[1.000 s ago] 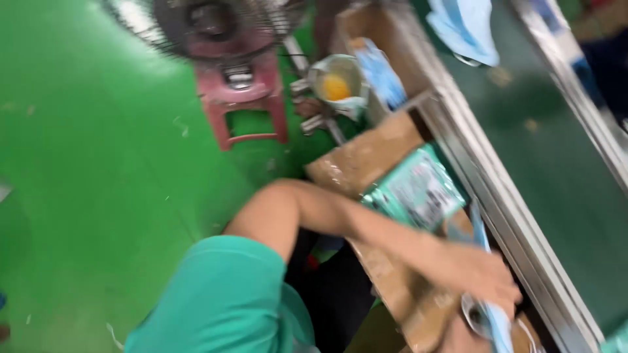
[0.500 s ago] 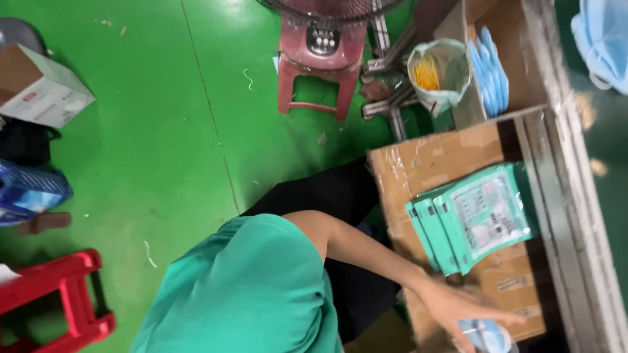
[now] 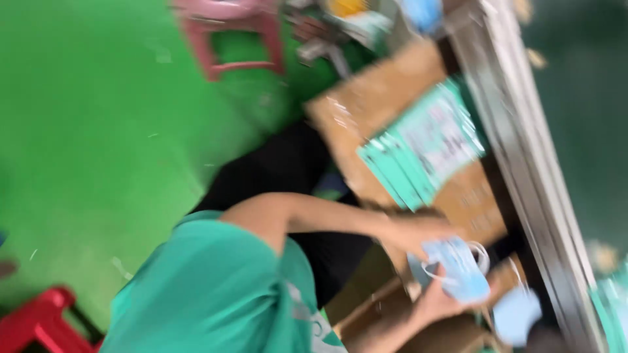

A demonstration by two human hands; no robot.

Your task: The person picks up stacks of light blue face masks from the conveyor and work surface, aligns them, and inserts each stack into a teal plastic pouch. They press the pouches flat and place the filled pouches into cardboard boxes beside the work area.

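While both hands meet low over the cardboard box (image 3: 392,111), the left hand (image 3: 418,232) and right hand (image 3: 435,301) clasp a light-blue face mask (image 3: 458,268) between them. Its long axis runs diagonally (blurred, so finger placement is unclear), nearer the right hand

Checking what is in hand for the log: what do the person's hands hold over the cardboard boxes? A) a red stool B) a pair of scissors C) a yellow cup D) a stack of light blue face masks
D: both hands, the left hand and the right hand, close on a light blue stack of face masks with white ear loops, above the brown cardboard box.
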